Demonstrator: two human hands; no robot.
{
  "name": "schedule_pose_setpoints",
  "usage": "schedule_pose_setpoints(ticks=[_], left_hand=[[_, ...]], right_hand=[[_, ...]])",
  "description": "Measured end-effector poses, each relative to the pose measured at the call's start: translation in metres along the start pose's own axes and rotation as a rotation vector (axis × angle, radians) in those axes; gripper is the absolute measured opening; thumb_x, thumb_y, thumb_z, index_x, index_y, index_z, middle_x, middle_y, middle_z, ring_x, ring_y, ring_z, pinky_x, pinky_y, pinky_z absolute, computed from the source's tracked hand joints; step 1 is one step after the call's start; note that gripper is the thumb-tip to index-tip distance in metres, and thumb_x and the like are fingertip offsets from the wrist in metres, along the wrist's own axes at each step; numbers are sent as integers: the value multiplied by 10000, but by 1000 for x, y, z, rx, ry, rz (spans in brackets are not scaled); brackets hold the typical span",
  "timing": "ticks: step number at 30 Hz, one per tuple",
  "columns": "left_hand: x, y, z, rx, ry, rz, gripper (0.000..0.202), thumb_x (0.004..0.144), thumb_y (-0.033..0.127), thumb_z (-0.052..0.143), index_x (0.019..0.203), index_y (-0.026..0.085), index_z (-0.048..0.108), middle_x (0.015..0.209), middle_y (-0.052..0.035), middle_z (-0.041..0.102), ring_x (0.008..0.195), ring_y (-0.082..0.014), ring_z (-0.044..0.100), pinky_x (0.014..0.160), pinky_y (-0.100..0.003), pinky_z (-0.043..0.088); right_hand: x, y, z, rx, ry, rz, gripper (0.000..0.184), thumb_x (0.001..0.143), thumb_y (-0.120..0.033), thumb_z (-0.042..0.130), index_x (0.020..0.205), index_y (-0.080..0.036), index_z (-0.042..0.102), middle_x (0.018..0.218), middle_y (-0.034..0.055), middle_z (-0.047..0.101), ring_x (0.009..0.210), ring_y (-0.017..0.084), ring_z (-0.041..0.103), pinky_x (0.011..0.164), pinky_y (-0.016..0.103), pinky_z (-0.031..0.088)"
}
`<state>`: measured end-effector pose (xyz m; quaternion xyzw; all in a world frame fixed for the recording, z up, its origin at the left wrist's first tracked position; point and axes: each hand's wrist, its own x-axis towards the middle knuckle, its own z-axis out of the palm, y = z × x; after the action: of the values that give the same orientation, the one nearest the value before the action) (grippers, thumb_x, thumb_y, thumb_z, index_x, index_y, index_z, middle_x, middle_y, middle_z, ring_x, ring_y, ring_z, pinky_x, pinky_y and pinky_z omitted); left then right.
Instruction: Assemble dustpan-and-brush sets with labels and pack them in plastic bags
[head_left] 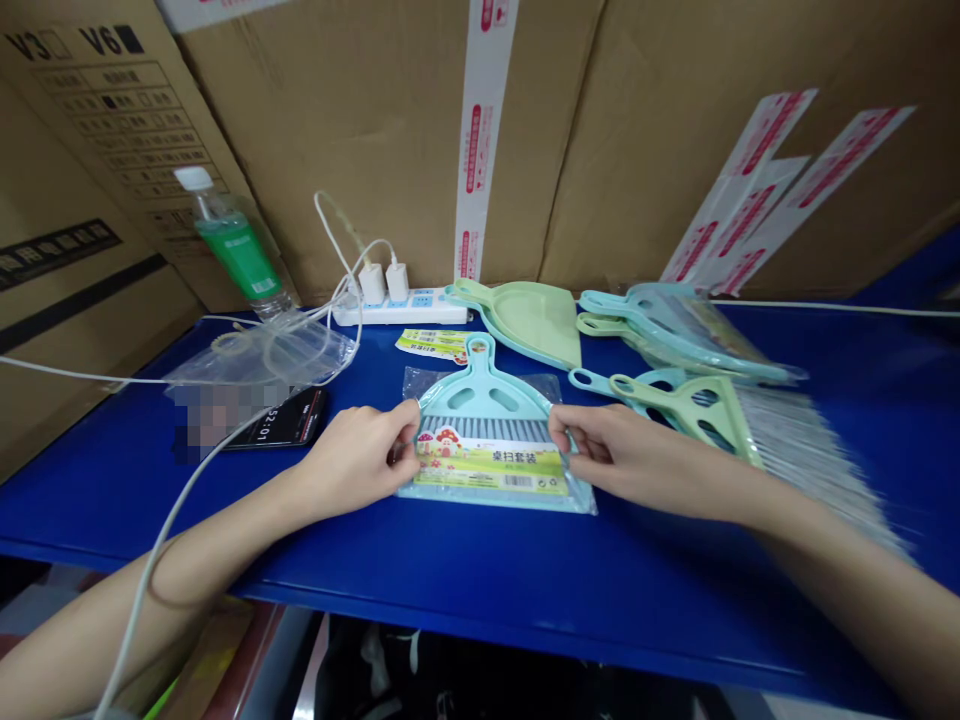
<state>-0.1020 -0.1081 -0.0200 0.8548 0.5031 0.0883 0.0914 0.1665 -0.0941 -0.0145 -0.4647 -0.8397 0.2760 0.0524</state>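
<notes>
A light blue brush and dustpan set (484, 395) in a clear plastic bag lies flat on the blue table, its handle pointing away from me. A printed label card (495, 468) covers the lower part of the brush's bristles. My left hand (367, 450) pinches the bag's left edge between thumb and fingers. On the other side, my right hand (600, 440) has its fingers curled and closed on the bag's right edge. Behind the set lies a loose label card (435, 345).
Green and blue dustpans (529, 315) lie at the back, beside a bagged set (675, 320). Loose brushes (690, 405) rest to the right. A power strip (420, 308), a bottle (240, 250), a phone (289, 420) and a white cable (169, 520) are toward the left. Cardboard boxes (360, 120) stand behind.
</notes>
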Motion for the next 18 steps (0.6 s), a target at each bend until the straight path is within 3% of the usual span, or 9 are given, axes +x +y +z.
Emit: schedule_pose_setpoints(ticks=[3, 9, 18], left_hand=[[0, 0, -2, 8, -16, 15, 89, 746, 191, 419, 690, 222, 357, 508, 69, 508, 428, -115, 476, 473, -235, 256], [-1, 1, -5, 121, -29, 0, 114, 838, 210, 386, 726, 220, 401, 498, 59, 509, 444, -141, 503, 477, -245, 258], [-2, 0, -4, 156, 87, 18, 185, 903, 289, 346, 807, 195, 473, 531, 45, 550, 443, -130, 513, 463, -234, 280]], right_hand=[[-3, -2, -5, 32, -20, -23, 73, 790, -211, 428, 725, -239, 409, 524, -55, 423, 485, 129, 392, 483, 261, 292], [-5, -1, -6, -10, 7, 23, 185, 872, -407, 356, 788, -247, 397, 567, -37, 446, 531, 161, 431, 502, 284, 316], [-2, 1, 1, -67, 235, -35, 155, 877, -363, 383, 790, -242, 427, 505, -68, 383, 464, 133, 414, 491, 263, 294]])
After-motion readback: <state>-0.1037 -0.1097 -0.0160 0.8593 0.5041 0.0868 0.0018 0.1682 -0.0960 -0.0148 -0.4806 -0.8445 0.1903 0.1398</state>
